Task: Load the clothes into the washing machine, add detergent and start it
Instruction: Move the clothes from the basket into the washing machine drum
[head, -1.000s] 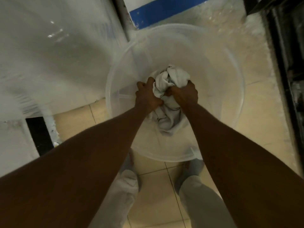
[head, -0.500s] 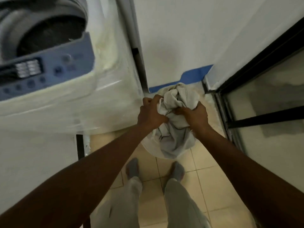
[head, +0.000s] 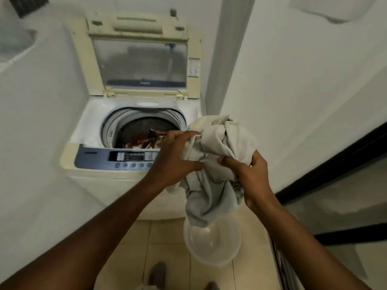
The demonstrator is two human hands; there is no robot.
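Note:
A bundled light-grey garment (head: 211, 155) hangs in the air just right of the top-loading washing machine (head: 90, 130). My left hand (head: 173, 160) grips its left side and my right hand (head: 251, 176) grips its right side. The machine's lid (head: 142, 59) stands open against the wall. Inside the drum (head: 144, 132) lie several red and patterned clothes. The blue control panel (head: 117, 159) runs along the machine's front edge, partly hidden by my left hand.
A clear plastic basin (head: 211, 245) sits on the tiled floor below the garment. White walls close in on both sides. A dark-framed glass door (head: 335, 168) is at the right. My feet show at the bottom edge.
Both hands have lifted the grey garment out of the basin and raised it to the height of the machine's top, beside the drum opening. My view has risen from the floor to the machine.

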